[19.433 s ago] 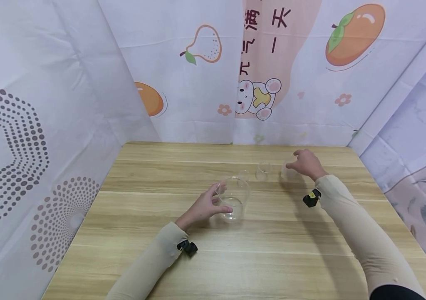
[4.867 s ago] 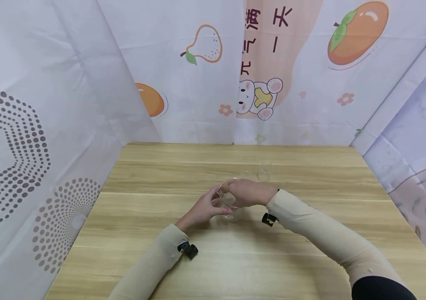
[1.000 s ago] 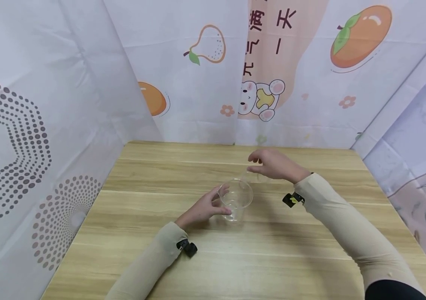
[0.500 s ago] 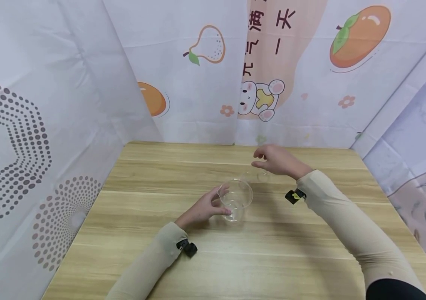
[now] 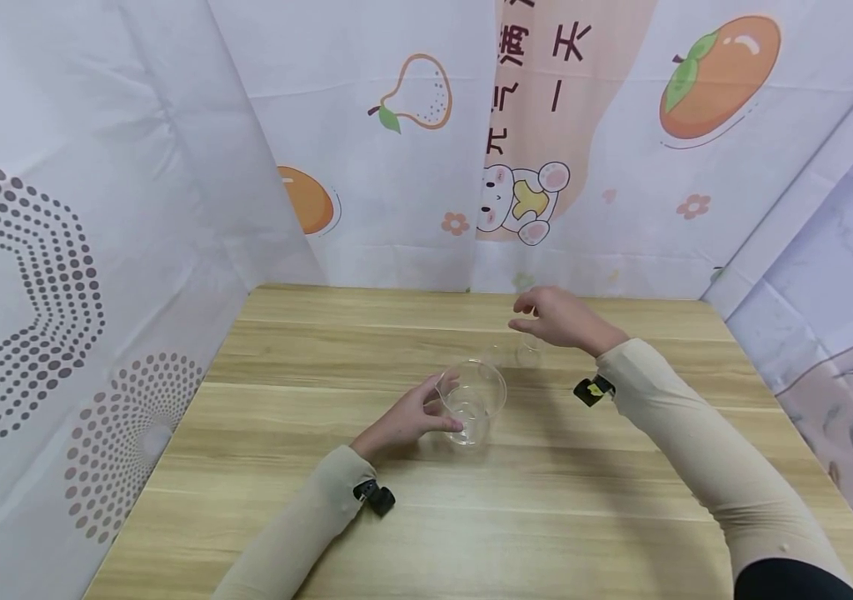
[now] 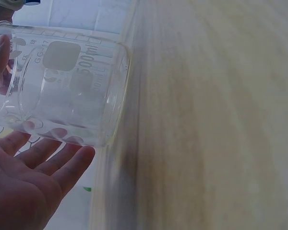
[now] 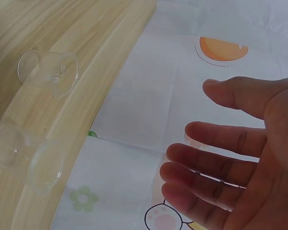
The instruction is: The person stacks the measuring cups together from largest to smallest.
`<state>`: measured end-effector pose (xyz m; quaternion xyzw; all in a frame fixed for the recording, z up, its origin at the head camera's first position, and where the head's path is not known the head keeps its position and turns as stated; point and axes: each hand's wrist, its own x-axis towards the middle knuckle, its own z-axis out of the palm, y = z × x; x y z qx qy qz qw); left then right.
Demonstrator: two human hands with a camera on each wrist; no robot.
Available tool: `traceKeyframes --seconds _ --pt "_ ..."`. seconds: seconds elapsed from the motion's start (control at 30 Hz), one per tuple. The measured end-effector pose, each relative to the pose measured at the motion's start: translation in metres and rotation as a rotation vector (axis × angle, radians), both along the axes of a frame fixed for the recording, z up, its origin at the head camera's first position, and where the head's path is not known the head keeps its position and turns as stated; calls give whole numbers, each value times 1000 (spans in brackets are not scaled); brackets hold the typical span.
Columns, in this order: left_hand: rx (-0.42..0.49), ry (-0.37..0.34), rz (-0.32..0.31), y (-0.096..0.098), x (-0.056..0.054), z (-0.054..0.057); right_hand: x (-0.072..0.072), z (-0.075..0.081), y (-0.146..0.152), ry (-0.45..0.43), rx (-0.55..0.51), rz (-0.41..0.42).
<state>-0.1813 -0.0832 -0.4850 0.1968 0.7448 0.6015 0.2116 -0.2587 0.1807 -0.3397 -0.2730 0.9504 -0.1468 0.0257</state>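
My left hand (image 5: 413, 417) holds a large clear glass beaker (image 5: 485, 410) upright on the wooden table, with thumb and fingers on opposite sides of its wall. White print on the beaker (image 6: 98, 91) reads 500ml in the left wrist view. Inside it, the outline of a smaller glass beaker (image 6: 31, 86) shows faintly. Just beyond stand two small clear beakers, the nearer one (image 5: 494, 357) smaller than the other beaker (image 5: 529, 357). My right hand (image 5: 563, 318) hovers above the latter, fingers loosely bent and holding nothing; both small beakers appear left of the hand in the right wrist view.
The wooden table (image 5: 306, 500) ends at a patterned white curtain (image 5: 381, 258) at the back. More curtain hangs along the left and right sides. A black wrist camera (image 5: 376, 497) sits on the left sleeve, and another camera (image 5: 593, 390) on the right.
The beaker at far right 19.4 s ago has left that spot; at 4.9 s ago my right hand was in the large beaker. Within the last second it rose slightly rightward. My left hand stays put.
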Motion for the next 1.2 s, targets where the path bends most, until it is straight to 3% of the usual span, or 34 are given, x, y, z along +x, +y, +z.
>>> traceKeyframes --seconds 0.67,1.2 --pt "-6 4 -3 0 0 -1 -5 -10 7 -14 7 -36" --pt "-15 12 -12 0 -1 -1 -18 -34 11 -57 74 -94"
